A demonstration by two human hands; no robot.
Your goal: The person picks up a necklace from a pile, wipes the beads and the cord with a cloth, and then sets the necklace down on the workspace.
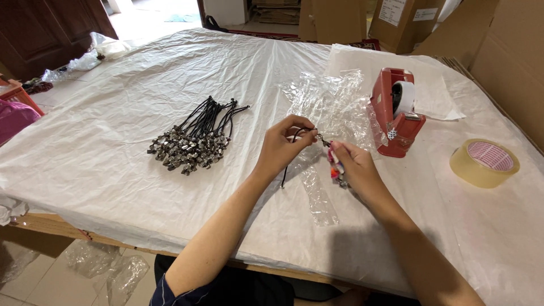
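We hold one black cord charm (326, 148) just above the plastic-covered table (113, 170); our left hand (281, 145) pinches its loop, our right hand (354, 168) grips its colourful pendant, stretching it; clear bags (331, 105) and the tape dispenser (395, 113) lie near, the charm pile (195, 139) apart.

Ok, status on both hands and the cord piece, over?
Left hand pinching black cord. Right hand gripping small colourful charm at cord's end. Clear bags beneath, tape dispenser close right; nothing blocking.

Bare forearms and hands; a dark navy sleeve with thin stripes covers the left upper arm.
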